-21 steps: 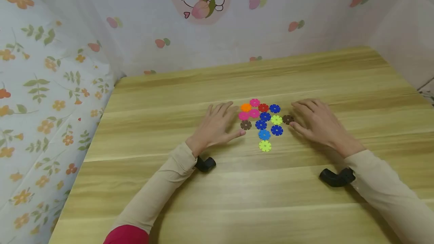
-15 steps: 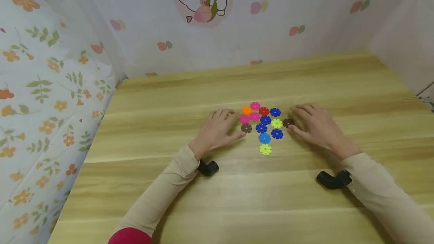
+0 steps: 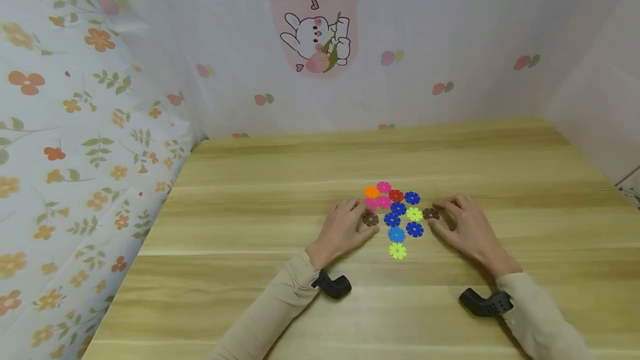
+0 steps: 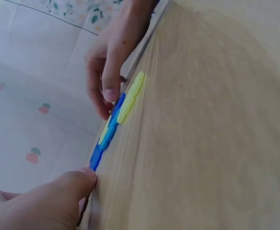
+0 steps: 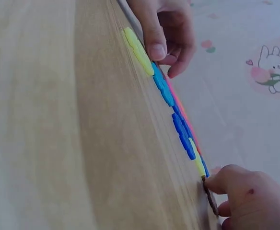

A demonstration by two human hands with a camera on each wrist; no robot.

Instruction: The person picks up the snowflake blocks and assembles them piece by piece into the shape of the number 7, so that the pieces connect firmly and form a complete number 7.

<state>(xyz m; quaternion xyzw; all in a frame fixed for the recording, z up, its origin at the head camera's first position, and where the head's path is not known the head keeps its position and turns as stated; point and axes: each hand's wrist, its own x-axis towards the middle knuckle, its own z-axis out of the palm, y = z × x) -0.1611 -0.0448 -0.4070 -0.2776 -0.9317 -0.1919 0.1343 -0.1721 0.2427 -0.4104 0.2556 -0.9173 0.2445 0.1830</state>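
Notched plastic discs lie flat in a cluster on the wooden table (image 3: pixel 320 315). My left hand (image 3: pixel 341 235) bends its thumb and fingers around the brown disc (image 3: pixel 370 219) at the cluster's left side. Its fingertips partly cover a pink disc (image 3: pixel 369 204). Opposite, my right hand (image 3: pixel 466 231) has its thumb and forefinger at the edges of another brown disc (image 3: pixel 431 214), beside a yellow-green disc (image 3: pixel 414 214). In the right wrist view, that brown disc (image 5: pixel 209 197) shows between thumb and fingers. The left hand's fingertips are hidden in the left wrist view.
Between the hands lie blue discs (image 3: pixel 392 219), a light blue disc (image 3: pixel 396 234) and a second yellow-green disc (image 3: pixel 397 251) nearest me. Orange (image 3: pixel 372 192), pink and red (image 3: pixel 396 195) discs sit farther back. A printed curtain (image 3: pixel 225 32) hangs behind the table.
Both hands have moved in around the brown discs, their thumbs and fingers closer to the edges. The discs keep their arrangement. The head view has tilted up, so everything sits lower.
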